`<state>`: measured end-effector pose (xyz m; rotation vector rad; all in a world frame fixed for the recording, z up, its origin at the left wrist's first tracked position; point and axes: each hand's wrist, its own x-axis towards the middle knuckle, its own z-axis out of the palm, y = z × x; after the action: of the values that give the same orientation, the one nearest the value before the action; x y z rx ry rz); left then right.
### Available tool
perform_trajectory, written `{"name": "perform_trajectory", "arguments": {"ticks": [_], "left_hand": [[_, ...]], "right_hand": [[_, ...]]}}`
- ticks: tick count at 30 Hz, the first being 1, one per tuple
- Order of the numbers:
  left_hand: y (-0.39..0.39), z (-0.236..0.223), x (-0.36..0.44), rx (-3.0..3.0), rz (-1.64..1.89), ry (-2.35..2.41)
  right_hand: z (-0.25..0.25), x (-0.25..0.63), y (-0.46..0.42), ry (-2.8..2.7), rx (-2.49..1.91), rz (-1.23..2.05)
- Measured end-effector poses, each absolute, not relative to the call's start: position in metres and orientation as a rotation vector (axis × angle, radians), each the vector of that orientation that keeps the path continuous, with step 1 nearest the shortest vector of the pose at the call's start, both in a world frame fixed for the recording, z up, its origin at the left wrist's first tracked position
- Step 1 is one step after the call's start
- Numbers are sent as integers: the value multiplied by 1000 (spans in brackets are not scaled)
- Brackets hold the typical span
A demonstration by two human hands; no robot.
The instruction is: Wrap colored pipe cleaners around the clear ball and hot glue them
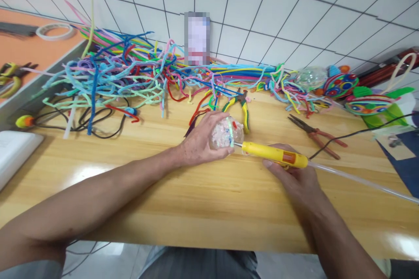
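- Clear ball: above the table or on it, can't tell which. Prob. light & hollow, thin hard plastic, so slick & maybe easy to crack or dent; best held w/ a soft wide grip round the side away from the nozzle. Round, shiny, w/ pale crumbly-looking bits & a fuzzy light-green strip across it.
- L hand: fingers & thumb curled approx. ball-wide round the ball's left side, holding it.
- R hand: to the right of the ball, wrapped round the yellow glue gun; trigger finger hidden, can't tell if it's squeezing. Gun: smooth, hard plastic, metal nozzle at or just off the ball's right side. Nozzle prob. hot, so hold by the body only.
- Clear glue stick: farther right of ball, out the gun's back; smooth, prob. bendy.
- Yellow-green pliers: just behind ball, rubbery-looking grips.
- Red-handled pliers: right of ball, dark metal nose.
- Pipe cleaners: behind & left of ball, fuzzy, multi-col. tangle, prob. soft & bendy.
- Fish toy: far right of ball, striped, rounded, green fins.
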<state>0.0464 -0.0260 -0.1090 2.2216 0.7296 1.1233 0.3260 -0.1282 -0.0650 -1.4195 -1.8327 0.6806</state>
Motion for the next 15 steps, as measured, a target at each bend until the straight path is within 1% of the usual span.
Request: {"name": "perform_trajectory", "arguments": {"ticks": [9,15], "left_hand": [[-25,-112,46,2212,1149,707],[-26,-114,45,2194,1149,712]], "right_hand": [[-65,328,-128,-1886,-1436,593],[-62,327,-129,-1897,-1425,629]]}}
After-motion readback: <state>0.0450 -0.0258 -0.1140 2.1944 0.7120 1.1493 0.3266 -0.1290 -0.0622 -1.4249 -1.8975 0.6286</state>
